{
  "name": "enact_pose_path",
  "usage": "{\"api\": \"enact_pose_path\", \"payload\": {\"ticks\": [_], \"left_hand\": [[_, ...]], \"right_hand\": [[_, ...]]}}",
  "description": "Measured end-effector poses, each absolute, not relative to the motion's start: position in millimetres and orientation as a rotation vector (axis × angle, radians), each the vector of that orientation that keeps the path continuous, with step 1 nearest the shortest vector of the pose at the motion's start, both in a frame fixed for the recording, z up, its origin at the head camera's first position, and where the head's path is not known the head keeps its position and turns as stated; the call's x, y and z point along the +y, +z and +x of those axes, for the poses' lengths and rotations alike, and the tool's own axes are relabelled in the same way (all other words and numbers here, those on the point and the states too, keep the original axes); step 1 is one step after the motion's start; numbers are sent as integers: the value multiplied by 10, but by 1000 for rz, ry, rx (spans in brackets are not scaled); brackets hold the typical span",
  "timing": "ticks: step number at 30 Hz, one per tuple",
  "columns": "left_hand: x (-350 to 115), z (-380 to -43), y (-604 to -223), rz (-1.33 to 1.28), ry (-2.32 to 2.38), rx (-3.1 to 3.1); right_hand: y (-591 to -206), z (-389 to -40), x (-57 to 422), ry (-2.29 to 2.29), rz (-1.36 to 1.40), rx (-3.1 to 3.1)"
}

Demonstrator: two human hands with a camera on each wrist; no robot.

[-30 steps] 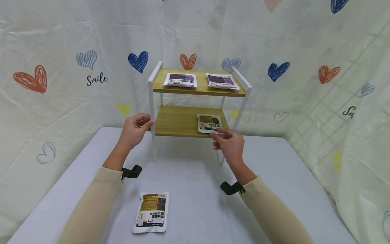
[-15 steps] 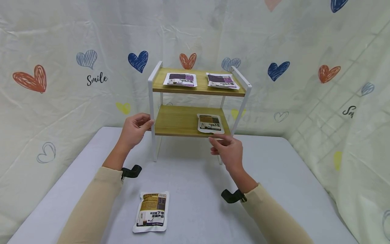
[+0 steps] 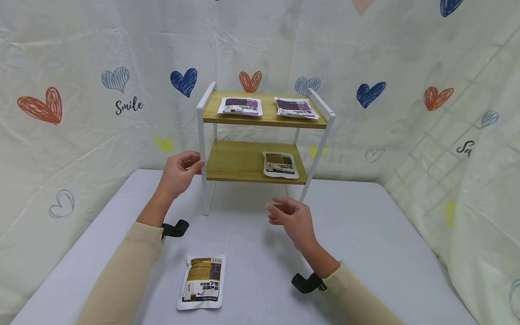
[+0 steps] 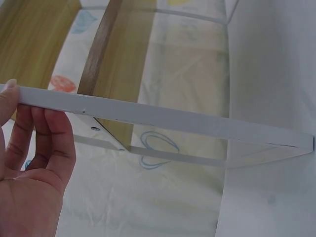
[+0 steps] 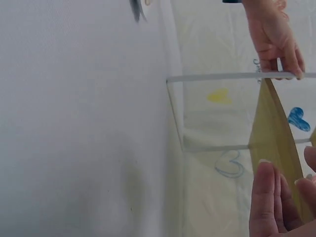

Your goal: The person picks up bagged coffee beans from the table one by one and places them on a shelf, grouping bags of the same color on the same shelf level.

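Note:
In the head view, a two-tier shelf [image 3: 237, 158] with wood boards and a white metal frame stands on the table. My left hand [image 3: 177, 174] pinches its left front post [image 4: 148, 112] between thumb and fingers, level with the lower board. A white foil pouch [image 3: 280, 164] with a brown and black label lies at the right of that board. Below and in front of it, my right hand [image 3: 293, 221] hovers with loosely bent fingers, nothing between them. Another brown-labelled pouch [image 3: 201, 283] lies flat on the table near me, between my forearms.
Two purple-labelled pouches, one left [image 3: 241, 107] and one right [image 3: 297, 108], lie on the top board. The white table [image 3: 365, 243] reaches back to a hanging sheet [image 3: 402, 135] printed with hearts. Each wrist wears a black camera mount [image 3: 175, 228].
My right hand has left the pouch on the lower board, drawing back toward me and down. That pouch stays where it was. My left hand keeps its place on the post.

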State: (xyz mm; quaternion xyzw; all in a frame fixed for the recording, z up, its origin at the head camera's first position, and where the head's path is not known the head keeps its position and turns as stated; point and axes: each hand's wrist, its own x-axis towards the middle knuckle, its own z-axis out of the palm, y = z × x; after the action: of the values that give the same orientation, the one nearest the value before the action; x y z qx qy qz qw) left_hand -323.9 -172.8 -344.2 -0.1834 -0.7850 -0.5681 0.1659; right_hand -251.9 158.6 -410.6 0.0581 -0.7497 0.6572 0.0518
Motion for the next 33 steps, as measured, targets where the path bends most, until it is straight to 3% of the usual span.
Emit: {"api": "enact_pose_path", "payload": {"ticks": [9,33], "left_hand": [[-1742,-3243,-3449,-516,-1623,-2230],[-1735,-3257,-3459,-527,-1609,-2226]], "right_hand": [[-4271,-2249,1305,2124,252,-2378],[-4420,-1660,761,1798,373,-2877]]}}
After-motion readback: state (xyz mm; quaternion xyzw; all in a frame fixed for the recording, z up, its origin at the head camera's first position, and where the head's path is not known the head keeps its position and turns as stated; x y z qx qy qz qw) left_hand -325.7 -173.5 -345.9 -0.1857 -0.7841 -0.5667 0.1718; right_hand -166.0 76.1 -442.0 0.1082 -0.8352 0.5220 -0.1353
